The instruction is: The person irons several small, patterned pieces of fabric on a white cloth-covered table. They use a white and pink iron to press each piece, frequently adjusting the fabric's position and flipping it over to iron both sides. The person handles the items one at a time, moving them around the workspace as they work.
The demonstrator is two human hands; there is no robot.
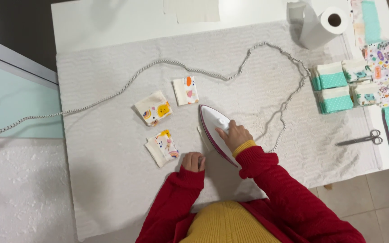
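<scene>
The iron (215, 130) looks like smooth, glossy white plastic, and its cord (194, 71) wears a braided, speckled cloth sleeve. Under the iron lies a matt white towel (113, 180) with a rough, ribbed weave; the three squares (153, 108) left of the iron are smooth printed cotton, and the sleeves (271, 180) behind it are chunky red knit. Far right of the iron, the scissors (361, 138) show dull grey metal, the roll (323, 24) above them is soft matt paper, and the dotted teal stacks (334, 87) between are folded cloth.
</scene>
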